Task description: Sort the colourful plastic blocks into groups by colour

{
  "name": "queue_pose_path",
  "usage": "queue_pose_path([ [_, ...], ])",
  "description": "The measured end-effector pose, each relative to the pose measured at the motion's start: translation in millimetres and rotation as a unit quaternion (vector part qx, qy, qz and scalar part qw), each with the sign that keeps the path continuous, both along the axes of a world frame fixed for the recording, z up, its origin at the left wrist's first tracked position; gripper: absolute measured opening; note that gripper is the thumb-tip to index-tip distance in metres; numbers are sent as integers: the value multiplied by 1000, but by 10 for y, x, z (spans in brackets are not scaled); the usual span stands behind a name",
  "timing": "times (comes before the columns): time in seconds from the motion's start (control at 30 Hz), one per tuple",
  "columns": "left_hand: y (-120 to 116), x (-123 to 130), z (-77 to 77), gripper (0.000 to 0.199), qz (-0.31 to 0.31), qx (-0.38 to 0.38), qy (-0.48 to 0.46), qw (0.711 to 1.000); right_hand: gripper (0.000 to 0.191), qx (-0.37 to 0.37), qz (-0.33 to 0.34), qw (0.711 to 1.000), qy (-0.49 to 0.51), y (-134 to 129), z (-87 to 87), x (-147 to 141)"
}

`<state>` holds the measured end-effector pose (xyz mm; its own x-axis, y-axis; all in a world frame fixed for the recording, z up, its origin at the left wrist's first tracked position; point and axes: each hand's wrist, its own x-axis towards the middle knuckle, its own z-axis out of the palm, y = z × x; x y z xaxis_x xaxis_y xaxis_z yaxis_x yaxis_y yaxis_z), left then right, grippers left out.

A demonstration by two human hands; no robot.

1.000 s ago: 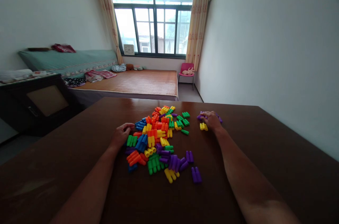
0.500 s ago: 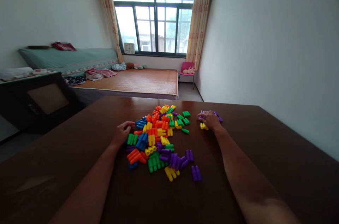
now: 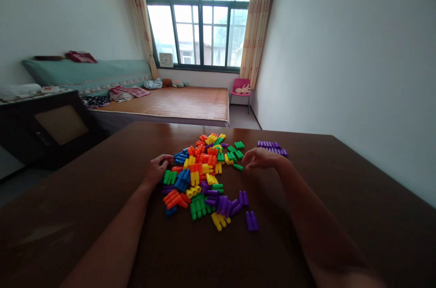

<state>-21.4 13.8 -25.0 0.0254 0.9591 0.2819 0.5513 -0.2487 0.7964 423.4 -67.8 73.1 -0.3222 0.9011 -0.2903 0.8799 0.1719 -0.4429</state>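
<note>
Between the hands, piled coloured pieces

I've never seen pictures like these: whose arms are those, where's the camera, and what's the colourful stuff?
Those are a person's bare left hand and right hand. One camera, worn on that person's head, took every picture, looking forward and down. On the brown table lies a pile of tube-shaped pieces: orange, yellow, green, blue and purple. Purple rows sit apart, beyond the right hand. The left hand is at the pile's edge; the right is near a small green piece. I can't tell whether either holds anything.
</note>
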Motion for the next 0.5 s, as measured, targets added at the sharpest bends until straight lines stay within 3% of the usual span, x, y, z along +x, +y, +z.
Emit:
queue_pose_path([
  [0.07, -20, 7, 25, 32, 1, 1, -1, 1000, 51, -150, 61, 987, 24, -110, 56, -301],
  [0.17, -60, 19, 67, 32, 7, 3, 0, 1000, 60, -231, 98, 967, -40, -234, 48, -699],
  [0.3, -91, 31, 100, 32, 9, 5, 3, 1000, 50, -199, 170, 960, -96, -279, 24, -925],
  [0.4, -92, 35, 106, 32, 10, 5, 2, 1000, 46, -120, 222, 965, -76, -263, 36, -903],
  [0.5, -85, 33, 101, 32, 13, 5, 0, 1000, 38, -98, 240, 964, -55, -213, 14, -810],
])
